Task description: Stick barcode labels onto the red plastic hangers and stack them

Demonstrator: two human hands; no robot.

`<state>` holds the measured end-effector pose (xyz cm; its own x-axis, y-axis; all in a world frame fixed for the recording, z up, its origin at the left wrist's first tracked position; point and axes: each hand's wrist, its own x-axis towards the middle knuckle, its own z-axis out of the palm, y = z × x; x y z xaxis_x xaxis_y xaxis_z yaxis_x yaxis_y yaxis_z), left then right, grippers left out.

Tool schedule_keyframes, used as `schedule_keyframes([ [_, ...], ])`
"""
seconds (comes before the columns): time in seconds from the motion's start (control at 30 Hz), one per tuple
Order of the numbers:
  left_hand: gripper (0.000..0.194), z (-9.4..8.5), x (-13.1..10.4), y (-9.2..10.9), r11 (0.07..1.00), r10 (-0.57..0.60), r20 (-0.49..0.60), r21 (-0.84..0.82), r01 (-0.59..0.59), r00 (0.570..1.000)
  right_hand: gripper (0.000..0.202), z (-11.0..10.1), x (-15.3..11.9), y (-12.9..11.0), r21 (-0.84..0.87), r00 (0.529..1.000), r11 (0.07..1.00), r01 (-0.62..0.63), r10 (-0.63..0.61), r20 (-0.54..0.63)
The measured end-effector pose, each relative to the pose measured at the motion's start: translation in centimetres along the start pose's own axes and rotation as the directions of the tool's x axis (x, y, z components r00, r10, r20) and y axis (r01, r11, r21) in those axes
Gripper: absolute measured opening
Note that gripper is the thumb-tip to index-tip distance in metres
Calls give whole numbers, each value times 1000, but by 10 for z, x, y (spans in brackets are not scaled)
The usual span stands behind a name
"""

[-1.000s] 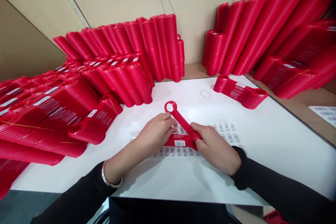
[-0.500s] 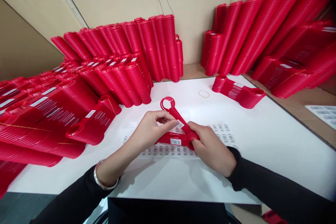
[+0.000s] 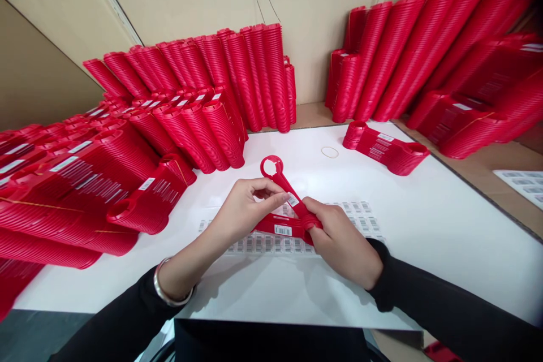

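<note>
My right hand (image 3: 341, 237) is closed around the joined ends of several red plastic ring-ended pieces. One red piece (image 3: 285, 180) angles up and away, its open ring at the far end. Another red piece (image 3: 265, 224) points left under my left hand and bears a white barcode label. My left hand (image 3: 250, 206) pinches thumb and forefinger at the edge of a small barcode sticker (image 3: 293, 199), which lies against the upper piece. Beneath both hands, a sheet of barcode stickers (image 3: 360, 216) rests on the white table (image 3: 271, 288), partly covered.
Stacks of nested red pieces (image 3: 224, 130) crowd the left and back. More tall red stacks (image 3: 390, 62) lean at the back right. A short labelled stack (image 3: 384, 147) lies on the table near a loose rubber band (image 3: 330, 151). Another sticker sheet (image 3: 524, 184) is at the far right.
The sticker at my left fingertips now sits flatter on the upper red piece and shows more of its barcode. Both hands have hardly moved.
</note>
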<state>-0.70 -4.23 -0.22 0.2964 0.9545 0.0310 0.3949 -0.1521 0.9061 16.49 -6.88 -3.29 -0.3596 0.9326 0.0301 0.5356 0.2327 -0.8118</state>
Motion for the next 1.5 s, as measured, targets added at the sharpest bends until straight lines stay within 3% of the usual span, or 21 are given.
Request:
schedule_keyframes([
  [0.07,16,2,-1,-1,995,55,-24,86,-53,998,18,0,-1,0,2,1000,1000,7,-7,-7],
  [0.13,16,4,-3,-2,950,200,-65,259,-177,978,18,0,-2,0,16,1000,1000,12,-12,-11],
  [0.2,16,7,-4,-5,812,408,-88,490,-318,909,18,0,-4,-1,34,1000,999,20,-19,-12],
  [0.27,15,8,-4,-7,627,568,-56,676,-387,821,18,-1,-5,-2,52,999,998,34,-33,-16],
  [0.3,16,8,-4,-9,561,610,-43,729,-392,792,19,-1,-5,-3,58,999,998,40,-39,-19],
  [0.37,27,6,-1,-12,520,635,-60,771,-368,771,19,-2,-6,-5,61,999,997,44,-43,-17],
  [0.5,42,-1,5,-17,618,600,-172,720,-316,781,18,-1,-7,-6,48,998,997,62,-62,0],
  [0.63,35,-4,7,-16,689,570,-211,650,-322,794,19,0,-8,-6,45,998,997,63,-64,28],
  [0.77,22,-4,5,-12,795,474,-255,535,-286,843,20,-2,-7,-4,-5,999,999,42,-42,25],
  [0.97,22,-5,5,-15,840,492,-292,409,-358,820,21,-6,-4,0,-2,1000,1000,10,-10,16],
  [1.03,26,-6,4,-16,831,497,-252,414,-372,830,20,-8,-4,2,18,1000,1000,-2,2,-3],
  [1.13,21,-6,2,-15,755,492,-126,555,-350,862,17,-10,-3,4,33,1000,999,-18,18,-22],
  [1.27,17,-1,3,-16,612,344,127,721,-325,930,17,-8,-2,6,-58,999,997,-42,43,10],
  [1.37,23,4,5,-19,624,212,244,712,-323,946,19,-6,-2,8,-104,998,993,-47,51,36],
  [1.5,23,7,5,-22,688,175,268,655,-312,947,18,-4,-1,8,-152,996,986,-65,73,45],
])
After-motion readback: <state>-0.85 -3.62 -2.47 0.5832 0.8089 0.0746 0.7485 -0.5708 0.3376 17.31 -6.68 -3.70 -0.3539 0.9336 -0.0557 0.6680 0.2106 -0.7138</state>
